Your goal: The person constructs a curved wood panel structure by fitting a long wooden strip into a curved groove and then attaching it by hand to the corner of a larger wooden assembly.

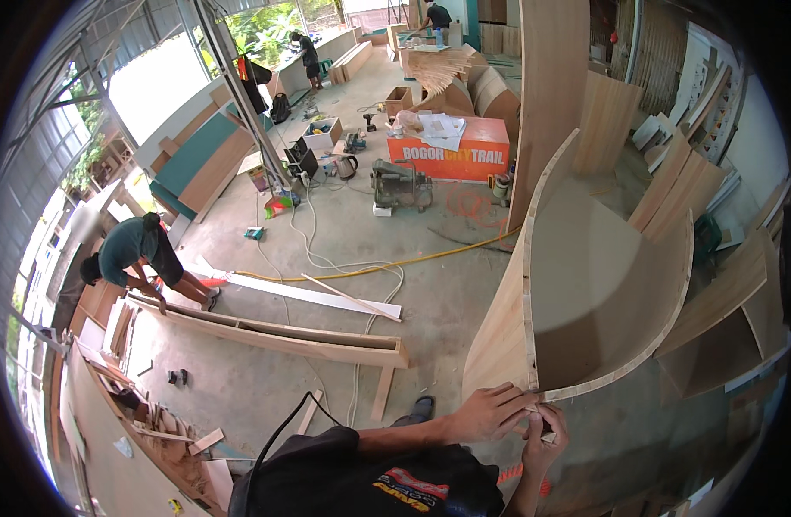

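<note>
A large curved wooden panel structure [602, 258] stands at my right, its pale edge curving down to a point close to my hands. My left hand [492, 412] is by that lower corner, its fingers bent and drawn together with their tips close to my right hand. My right hand [547, 431] is closed just beside it, thumb and fingers pinched. A small pale piece [548, 438] shows at its fingers, too small to name. Whether the left fingers touch the panel edge or hold the same piece is hidden.
A long narrow wooden box frame [275, 334] lies to my left, where a person [133, 250] bends over its far end. A yellow hose [370, 270] and white cables cross the floor. Beyond stand a compressor-like machine [401, 184] and an orange box [456, 155].
</note>
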Motion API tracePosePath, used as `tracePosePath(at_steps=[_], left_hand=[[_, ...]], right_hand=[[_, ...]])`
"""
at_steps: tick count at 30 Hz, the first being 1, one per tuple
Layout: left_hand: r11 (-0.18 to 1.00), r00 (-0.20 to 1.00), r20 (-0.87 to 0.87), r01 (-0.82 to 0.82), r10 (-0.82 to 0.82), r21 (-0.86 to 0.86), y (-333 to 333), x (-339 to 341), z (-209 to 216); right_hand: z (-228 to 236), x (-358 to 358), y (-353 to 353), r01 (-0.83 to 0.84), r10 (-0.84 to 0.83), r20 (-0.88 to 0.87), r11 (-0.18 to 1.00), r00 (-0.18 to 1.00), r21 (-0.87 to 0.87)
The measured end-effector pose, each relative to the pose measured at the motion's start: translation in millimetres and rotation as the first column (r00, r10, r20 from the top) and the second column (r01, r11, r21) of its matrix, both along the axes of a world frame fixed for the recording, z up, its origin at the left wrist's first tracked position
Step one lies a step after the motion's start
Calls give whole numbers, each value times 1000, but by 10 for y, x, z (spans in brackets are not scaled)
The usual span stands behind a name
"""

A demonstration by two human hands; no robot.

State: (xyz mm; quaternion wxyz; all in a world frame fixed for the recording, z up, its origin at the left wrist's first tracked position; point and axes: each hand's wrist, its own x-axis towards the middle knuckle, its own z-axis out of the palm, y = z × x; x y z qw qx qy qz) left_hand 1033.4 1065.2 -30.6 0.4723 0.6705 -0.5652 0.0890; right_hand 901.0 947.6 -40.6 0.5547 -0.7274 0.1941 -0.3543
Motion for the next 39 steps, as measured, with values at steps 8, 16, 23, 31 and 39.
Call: tracePosePath(at_steps=[8,16,23,31,39], left_hand=[[998,980,192,53,-57,27,-53,265,1],[997,957,285,67,-50,-48,-145,372,99],[990,928,364,115,-79,-78,-320,558,135],[934,840,411,337,-355,117,-413,787,79],[874,839,247,458,-486,164,-447,815,172]], right_hand=[[-140,14,159,42,-42,8,999,999,-19],[-210,38,275,90,-88,-46,995,995,43],[-425,57,217,165,-181,-73,968,981,-188],[-280,110,196,167,-180,-35,960,983,-225],[-271,73,190,149,-154,-55,985,986,-89]])
